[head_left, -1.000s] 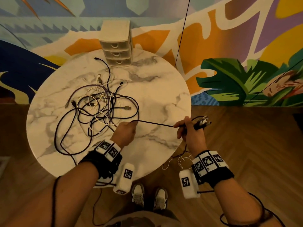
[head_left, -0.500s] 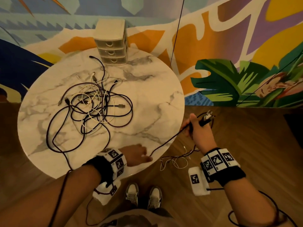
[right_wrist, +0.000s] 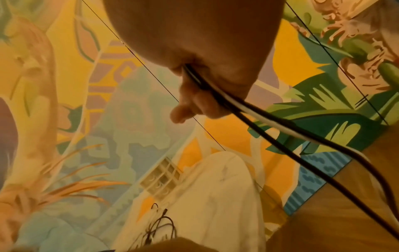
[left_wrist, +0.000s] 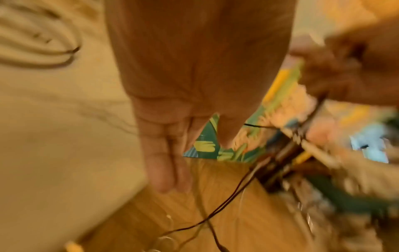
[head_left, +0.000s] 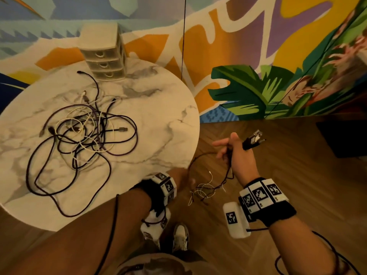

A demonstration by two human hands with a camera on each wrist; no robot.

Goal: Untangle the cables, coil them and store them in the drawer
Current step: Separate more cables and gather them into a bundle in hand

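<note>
A tangle of black, purple and white cables (head_left: 83,135) lies on the round marble table (head_left: 158,120). The three-drawer unit (head_left: 103,54) stands at the table's far edge, all drawers closed. My right hand (head_left: 230,149) is off the table to the right and grips a bundle of cables (right_wrist: 259,116); their plugs (head_left: 254,138) stick out above the fist. The loose ends (head_left: 208,187) hang toward the floor. My left hand (head_left: 183,178) is blurred at the table's near right edge, beside a black loop of that bundle. In the left wrist view its fingers (left_wrist: 166,162) look straight and hold nothing.
Wooden floor (head_left: 297,195) lies right of the table, and a painted wall (head_left: 258,56) runs behind it. A dark object (head_left: 347,139) sits on the floor at the far right. My shoes (head_left: 178,237) are below the table's edge.
The black cable stretched between my hands over the table has come off it and now hangs from my right hand. My left hand let it go and moved to the table's near right edge.
</note>
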